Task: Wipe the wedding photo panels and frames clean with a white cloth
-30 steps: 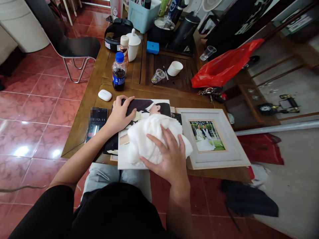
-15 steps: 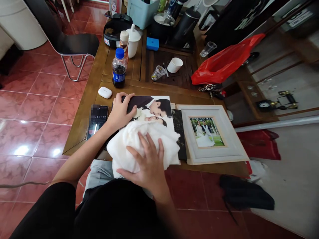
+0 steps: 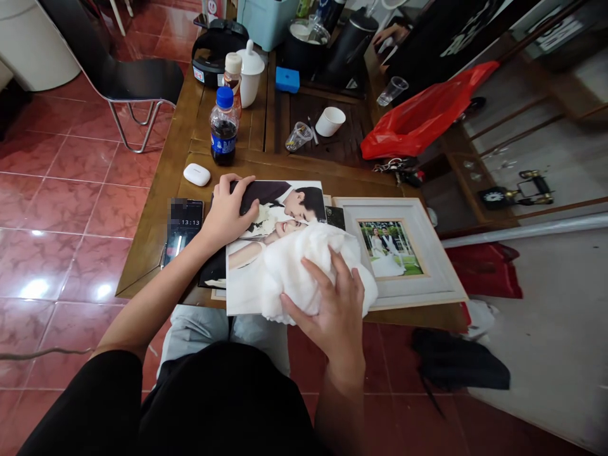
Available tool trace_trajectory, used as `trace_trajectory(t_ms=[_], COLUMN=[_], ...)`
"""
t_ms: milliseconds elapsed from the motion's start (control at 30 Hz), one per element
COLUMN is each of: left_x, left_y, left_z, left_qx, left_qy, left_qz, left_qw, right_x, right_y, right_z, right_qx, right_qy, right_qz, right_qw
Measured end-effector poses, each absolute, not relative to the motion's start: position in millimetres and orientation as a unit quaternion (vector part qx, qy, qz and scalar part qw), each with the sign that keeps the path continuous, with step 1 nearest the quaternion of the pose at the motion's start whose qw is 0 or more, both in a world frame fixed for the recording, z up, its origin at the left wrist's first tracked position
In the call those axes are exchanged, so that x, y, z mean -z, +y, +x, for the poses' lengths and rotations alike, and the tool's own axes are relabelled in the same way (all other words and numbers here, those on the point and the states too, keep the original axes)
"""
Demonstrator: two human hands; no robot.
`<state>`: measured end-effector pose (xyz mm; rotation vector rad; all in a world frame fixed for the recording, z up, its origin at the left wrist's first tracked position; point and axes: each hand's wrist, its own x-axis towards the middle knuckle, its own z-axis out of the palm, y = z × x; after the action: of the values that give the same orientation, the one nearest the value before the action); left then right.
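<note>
A large wedding photo panel (image 3: 251,278) showing a couple lies on the table in front of me. My left hand (image 3: 228,212) grips its upper left corner, fingers bent over the edge and thumb on the surface. Bunched under my right hand (image 3: 335,301) is a white cloth (image 3: 294,272), pressed on the lower right part of the photo and held by the fingertips. The cloth hides that part of the photo and overlaps a white picture frame (image 3: 422,291), which holds a smaller wedding picture. Part of a dark panel (image 3: 335,217) shows between the photo and the frame.
To the left lie a phone (image 3: 185,221) and a white earbud case (image 3: 196,174). Behind stand a blue-capped cola bottle (image 3: 223,136), a white lidded cup (image 3: 251,73) and a paper cup (image 3: 330,121). A red plastic bag (image 3: 418,120) and keys (image 3: 396,166) lie at the right.
My right hand has slid the cloth to the right across the photo, uncovering its lower left part. My left hand keeps its place on the corner.
</note>
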<state>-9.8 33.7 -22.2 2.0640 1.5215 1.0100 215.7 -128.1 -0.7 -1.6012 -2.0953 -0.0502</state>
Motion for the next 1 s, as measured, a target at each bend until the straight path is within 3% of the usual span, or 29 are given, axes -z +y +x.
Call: trace_trajectory(t_ms=[400,767,1000], left_x=[19.2,14.2,14.3], left_y=[31.5,32.1,29.6], left_z=[-10.0,-12.1,-10.9], left_qx=[-0.35,-0.345,-0.348], left_qy=[0.551,0.543,0.553], left_qz=[0.731,0.74,0.731], left_qw=[0.199,0.198,0.199], right_x=[-3.6,2.1,1.3], right_y=[-129.5,-120.9,-119.6], right_z=[145.6,195.3,187.5], right_qx=[-0.025,0.029,0.033], right_qy=[-0.826,-0.754,-0.767], right_qz=[-0.503,-0.599,-0.584], right_qw=[0.255,0.269,0.263])
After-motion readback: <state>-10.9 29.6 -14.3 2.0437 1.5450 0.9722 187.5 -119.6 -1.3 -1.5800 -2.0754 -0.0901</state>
